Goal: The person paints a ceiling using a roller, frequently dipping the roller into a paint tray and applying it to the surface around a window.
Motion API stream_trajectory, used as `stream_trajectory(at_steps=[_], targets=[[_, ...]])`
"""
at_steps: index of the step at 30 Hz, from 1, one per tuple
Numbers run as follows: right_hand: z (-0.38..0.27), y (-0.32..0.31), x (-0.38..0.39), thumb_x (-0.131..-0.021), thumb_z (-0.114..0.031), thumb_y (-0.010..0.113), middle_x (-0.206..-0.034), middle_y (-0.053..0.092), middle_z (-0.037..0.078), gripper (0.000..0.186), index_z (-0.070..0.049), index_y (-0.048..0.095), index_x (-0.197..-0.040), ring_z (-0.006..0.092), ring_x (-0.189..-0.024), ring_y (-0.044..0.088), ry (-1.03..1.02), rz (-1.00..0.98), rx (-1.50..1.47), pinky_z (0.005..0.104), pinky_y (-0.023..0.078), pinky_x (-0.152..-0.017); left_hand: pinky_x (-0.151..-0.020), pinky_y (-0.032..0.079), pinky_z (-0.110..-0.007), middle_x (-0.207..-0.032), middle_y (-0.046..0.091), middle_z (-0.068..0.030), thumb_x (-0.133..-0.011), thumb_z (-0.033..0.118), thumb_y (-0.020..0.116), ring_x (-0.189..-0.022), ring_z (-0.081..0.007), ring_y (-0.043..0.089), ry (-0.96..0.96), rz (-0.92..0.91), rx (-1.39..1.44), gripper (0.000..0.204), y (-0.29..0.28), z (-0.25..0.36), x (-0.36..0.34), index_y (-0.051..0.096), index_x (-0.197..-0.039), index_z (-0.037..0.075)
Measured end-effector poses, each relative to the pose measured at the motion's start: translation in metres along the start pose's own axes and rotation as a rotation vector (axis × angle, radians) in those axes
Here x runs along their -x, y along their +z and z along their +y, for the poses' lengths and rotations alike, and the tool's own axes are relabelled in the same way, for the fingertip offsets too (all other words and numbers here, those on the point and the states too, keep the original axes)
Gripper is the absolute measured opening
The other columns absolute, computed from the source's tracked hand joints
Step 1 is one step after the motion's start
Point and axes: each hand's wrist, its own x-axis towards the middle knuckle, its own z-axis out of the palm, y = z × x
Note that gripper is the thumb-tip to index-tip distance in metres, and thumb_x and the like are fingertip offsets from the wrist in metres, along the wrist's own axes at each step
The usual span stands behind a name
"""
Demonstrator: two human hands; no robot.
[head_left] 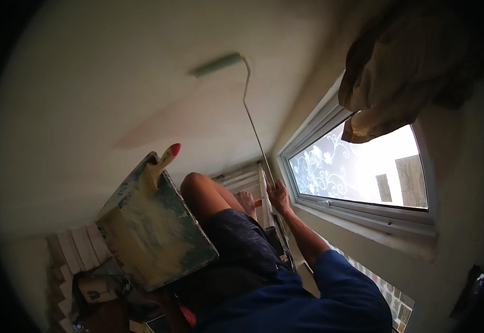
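Note:
My right hand (278,197) is closed around the lower end of a paint roller (217,65), whose long, thin bent rod rises from my fist. Its pale greenish sleeve lies at the pale wall (158,83), beside a slightly pinkish patch; whether it presses on the surface I cannot tell. Left of my bare knee is a green paint tray (192,236), tilted and smeared with cream paint. A paintbrush (166,161) with a red-tipped handle lies over the tray's upper edge. No part of my left hand shows.
A window (358,161) with a grey frame and swirl-patterned glass is close on my right. Brown crumpled cloth (386,83) hangs over its upper corner. A ladder (263,183) stands by my foot. Steps (78,250) and an open cardboard box (97,289) are down at lower left.

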Motion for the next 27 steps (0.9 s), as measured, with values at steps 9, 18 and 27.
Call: stream_trajectory(at_steps=[9,18,27], targets=[[-0.045,0.039,-0.028,-0.080,-0.021,0.067,-0.057,0.051,0.014,0.030,-0.001,0.046,-0.073,0.0144,-0.050,0.046,-0.082,0.023,-0.142,0.0324,0.041,-0.047,-0.098,0.039,-0.045,-0.133,0.039,-0.0169,-0.083,0.013,0.058,-0.120,-0.0294,0.042,-0.144,0.064,0.146,0.054,0.003,0.006,-0.003,0.034,-0.130,0.000],[0.026,0.010,0.003,-0.079,-0.021,0.067,-0.057,0.047,0.015,0.033,0.000,0.043,-0.070,0.0142,-0.053,0.040,0.056,-0.096,0.039,0.0342,0.040,-0.049,-0.099,0.038,-0.046,-0.135,0.036,-0.0183,-0.078,0.016,0.067,-0.120,-0.0295,0.042,-0.174,0.057,0.260,0.064,0.014,0.020,0.004,0.034,-0.130,0.002],[-0.026,0.057,-0.037,-0.079,-0.021,0.067,-0.058,0.052,0.016,0.029,0.000,0.046,-0.074,0.0195,-0.051,0.053,-0.076,-0.014,-0.117,0.0354,0.043,-0.049,-0.101,0.036,-0.047,-0.138,0.033,-0.0208,-0.076,0.023,0.072,-0.125,-0.0330,0.038,-0.186,0.068,0.237,0.071,-0.015,-0.018,0.002,0.033,-0.132,0.003]])
